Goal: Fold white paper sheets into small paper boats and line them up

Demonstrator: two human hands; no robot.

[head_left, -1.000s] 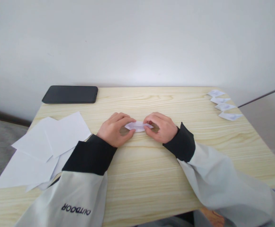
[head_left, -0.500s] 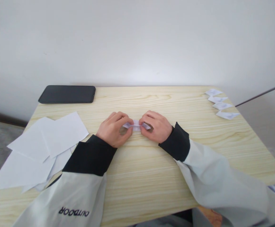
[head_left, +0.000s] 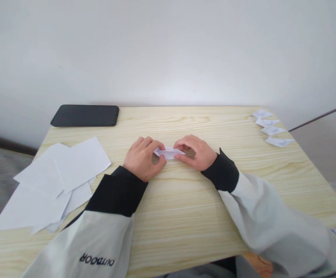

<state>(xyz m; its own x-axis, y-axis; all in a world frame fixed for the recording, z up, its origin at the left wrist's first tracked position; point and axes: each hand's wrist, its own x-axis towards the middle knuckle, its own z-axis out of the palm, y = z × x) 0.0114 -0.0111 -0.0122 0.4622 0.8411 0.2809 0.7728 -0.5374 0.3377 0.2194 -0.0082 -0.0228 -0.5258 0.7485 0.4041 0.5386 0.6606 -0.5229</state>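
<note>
A small folded white paper with pointed ends lies across the middle of the table between my hands. My left hand pinches its left end between thumb and fingers. At the other end, my right hand grips the paper with its thumb in front and index finger behind. The paper's pointed right tip shows between those fingers, and its flaps stand slightly apart in the middle. Part of the left end is hidden by my fingers.
Overlapping sheets of white paper lie on the left of the wooden table. A black smartphone rests at the back left, near the wall. Several folded paper pieces form a column along the right edge.
My right hand has shifted a little to the right and loosened its curl, showing more of the folded paper. The paper's middle looks wider now. The whole view has moved slightly.
</note>
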